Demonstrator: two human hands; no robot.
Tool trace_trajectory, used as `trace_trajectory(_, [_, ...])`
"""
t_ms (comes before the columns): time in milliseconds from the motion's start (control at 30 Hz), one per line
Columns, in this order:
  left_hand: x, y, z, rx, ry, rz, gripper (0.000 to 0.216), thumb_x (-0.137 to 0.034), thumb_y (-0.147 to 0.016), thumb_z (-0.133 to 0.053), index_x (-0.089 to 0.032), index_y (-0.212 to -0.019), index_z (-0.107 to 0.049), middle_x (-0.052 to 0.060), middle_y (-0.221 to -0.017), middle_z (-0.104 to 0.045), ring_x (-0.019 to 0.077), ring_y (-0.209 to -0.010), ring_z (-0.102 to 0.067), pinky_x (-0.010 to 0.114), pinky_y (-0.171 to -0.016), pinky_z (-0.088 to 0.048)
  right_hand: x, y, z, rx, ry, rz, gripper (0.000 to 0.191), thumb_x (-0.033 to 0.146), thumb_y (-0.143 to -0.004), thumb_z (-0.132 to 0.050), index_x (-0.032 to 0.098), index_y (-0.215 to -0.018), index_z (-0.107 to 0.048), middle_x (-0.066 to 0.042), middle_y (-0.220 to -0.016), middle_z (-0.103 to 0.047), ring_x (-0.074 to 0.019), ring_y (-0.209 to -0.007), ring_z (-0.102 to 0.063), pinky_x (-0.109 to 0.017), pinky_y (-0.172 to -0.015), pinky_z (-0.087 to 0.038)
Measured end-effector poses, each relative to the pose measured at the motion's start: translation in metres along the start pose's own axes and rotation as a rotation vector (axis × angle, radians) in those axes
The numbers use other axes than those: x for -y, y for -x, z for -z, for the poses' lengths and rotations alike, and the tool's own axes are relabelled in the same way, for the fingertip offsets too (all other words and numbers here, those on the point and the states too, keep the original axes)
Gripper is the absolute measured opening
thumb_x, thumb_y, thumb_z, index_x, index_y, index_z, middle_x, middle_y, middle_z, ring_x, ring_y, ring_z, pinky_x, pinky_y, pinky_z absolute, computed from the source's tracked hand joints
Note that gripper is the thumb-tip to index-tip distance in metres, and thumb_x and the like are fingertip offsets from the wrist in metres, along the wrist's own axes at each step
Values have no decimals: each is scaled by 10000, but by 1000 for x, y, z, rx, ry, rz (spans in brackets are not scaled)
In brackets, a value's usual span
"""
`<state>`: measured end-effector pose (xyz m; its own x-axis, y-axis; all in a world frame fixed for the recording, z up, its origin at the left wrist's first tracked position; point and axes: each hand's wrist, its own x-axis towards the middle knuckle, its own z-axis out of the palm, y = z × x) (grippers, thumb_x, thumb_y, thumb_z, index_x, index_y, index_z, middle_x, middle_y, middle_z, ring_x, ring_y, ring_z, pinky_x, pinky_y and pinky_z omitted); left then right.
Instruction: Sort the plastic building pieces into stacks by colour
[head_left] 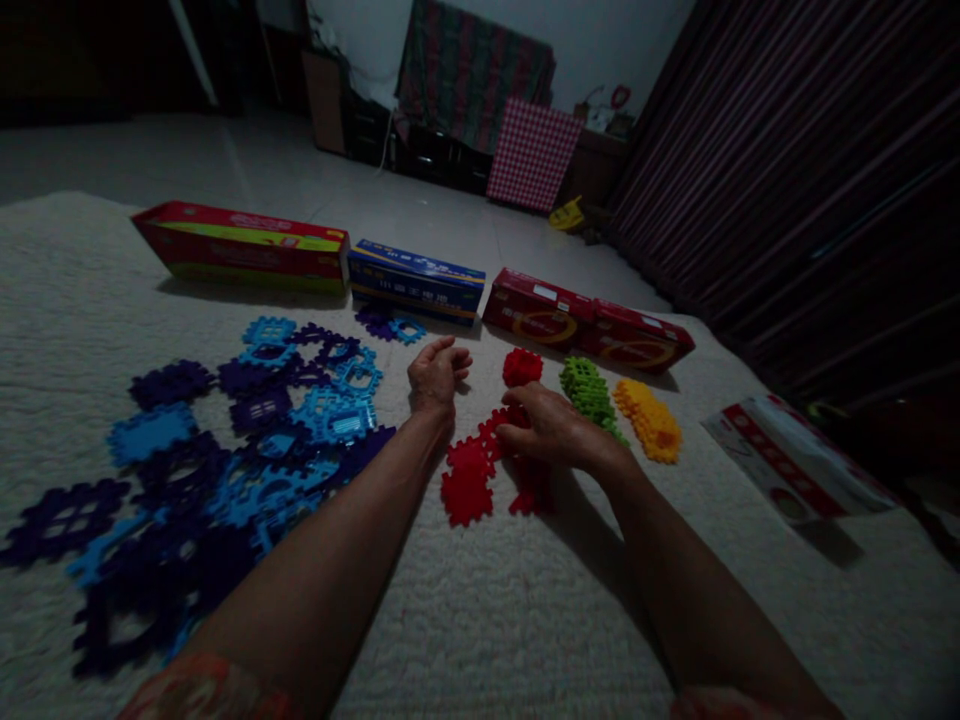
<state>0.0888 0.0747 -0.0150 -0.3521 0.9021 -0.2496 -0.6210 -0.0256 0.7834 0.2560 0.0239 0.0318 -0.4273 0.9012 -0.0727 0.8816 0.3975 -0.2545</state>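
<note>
Your right hand [551, 425] is over the red pieces [469, 485], thumb and forefinger spread apart at the near-side group; the fingertips meet or overlap the red there, but you cannot tell from this view whether they pinch a piece. Some of the red runs out to the left of your thumb and lies flat, more shows below your palm, and a small red stack [523, 367] sits just beyond your forefinger. Your left hand [439, 375] is to the left of that stack, its fingers loosely curled with gaps between them and nothing visible in them. To the right of your right hand are a leaning row of green pieces [587, 392] and, beyond it, a row of yellow pieces [649, 420]; a broad scatter of blue and purple pieces [259, 485] spreads left of your left forearm. All of it lies on a pale quilted cover [427, 610]. Along its far side stand a red-and-yellow box [251, 250], a blue box [416, 283] and two dark red boxes [536, 310]. Past them you have a shiny tiled floor [247, 170], a checked cloth [532, 155] and, at right, a dark striped curtain [750, 150]
</note>
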Motion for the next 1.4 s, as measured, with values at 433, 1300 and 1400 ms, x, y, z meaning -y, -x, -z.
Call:
trace_trajectory(433, [1, -1, 1, 5, -7, -4, 301, -172, -599, -641, -171, -899, -659, 0, -691, -675, 124, -626, -652, 211, -577, -460, -3, 4, 16, 170, -39, 182, 268, 163, -789, -708, 207, -1046, -645, -53, -1053, -672, -193, -911, -608, -304, -826, -480])
trace_trajectory(1300, [-1, 3, -1, 19, -18, -7, 315, -188, -561, -659, -165, -875, -663, -6, -658, -672, 120, -607, -643, 199, -563, -448, -24, -1, 22, 32, -25, 14, 320, 179, -959, -430, 208, -1179, -661, -68, -1012, -744, -199, -888, -669, -289, -810, -475])
trace_trajectory(1400, [1, 2, 0, 23, -19, -9, 326, -190, -565, -660, -165, -890, -666, 0, -674, -678, 125, -622, -649, 206, -572, -454, -32, -1, 18, 59, 32, -34, 248, 171, -922, -484, 192, -1072, -680, -79, -993, -740, -206, -876, -662, -289, -780, -466])
